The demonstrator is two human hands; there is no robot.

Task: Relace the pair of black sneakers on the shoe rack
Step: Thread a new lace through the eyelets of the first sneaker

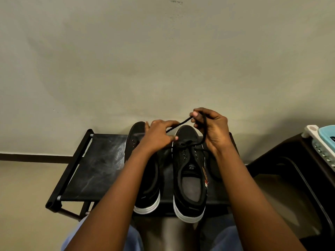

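Black shoe rack (94, 160) against a wall. On its top, two black sneakers (188, 178) lie side by side, toes toward the wall (heels overhang the rack's front). Over the rack's back edge, the right hand (212, 131) and the left hand (157, 136) each pinch a taut black lace (181, 124) between thumb and forefinger.

A white letter S shows on the tongue label (192, 167) of the right sneaker (189, 189); the smaller print beside it is too blurred to read.

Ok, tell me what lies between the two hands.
A stretch of black lace runs between the left hand and the right hand, above the toe of one sneaker. The head view shows it.
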